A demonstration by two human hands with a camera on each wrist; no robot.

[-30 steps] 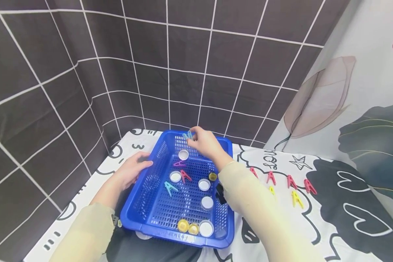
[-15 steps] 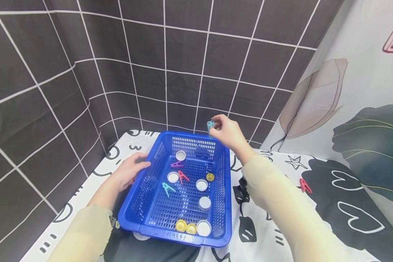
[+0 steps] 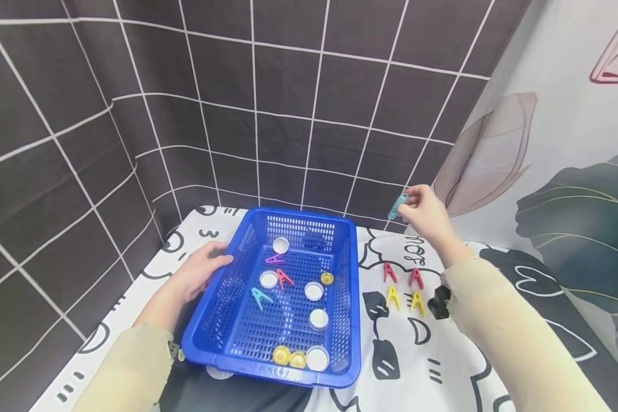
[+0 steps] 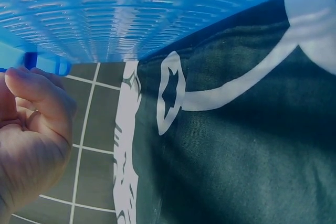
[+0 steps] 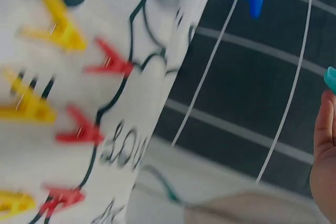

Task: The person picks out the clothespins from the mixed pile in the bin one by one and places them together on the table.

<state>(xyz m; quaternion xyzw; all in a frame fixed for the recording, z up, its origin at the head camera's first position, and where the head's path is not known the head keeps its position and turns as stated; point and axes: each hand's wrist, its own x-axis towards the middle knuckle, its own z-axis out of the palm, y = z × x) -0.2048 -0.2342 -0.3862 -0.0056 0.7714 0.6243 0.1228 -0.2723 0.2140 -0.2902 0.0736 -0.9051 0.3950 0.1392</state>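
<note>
In the head view, a blue plastic basket [image 3: 351, 320] holds several white and yellow bottle caps, a teal clothespin [image 3: 260, 297], a red clothespin [image 3: 285, 277] and a purple clothespin [image 3: 274, 258]. My left hand [image 3: 198, 269] grips its left rim; the left wrist view has the curled fingers [image 4: 39, 95] by that rim. To the right of the basket and above the cloth, my right hand [image 3: 428, 216] pinches another teal clothespin [image 3: 398, 206], of which the right wrist view catches only a tip. Below that hand lie red clothespins [image 3: 416, 278] and yellow clothespins [image 3: 417, 303] in rows.
The patterned white cloth [image 3: 443, 357] extends right of the basket. A dark tiled-pattern backdrop [image 3: 283, 137] rises behind it, with a pale leaf-print backdrop [image 3: 561, 143] at the right. A white disc [image 3: 219, 373] shows partly under the basket's front edge.
My right hand has carried the teal clothespin from over the basket's back part to the right, out above the cloth. The left hand stays at the rim.
</note>
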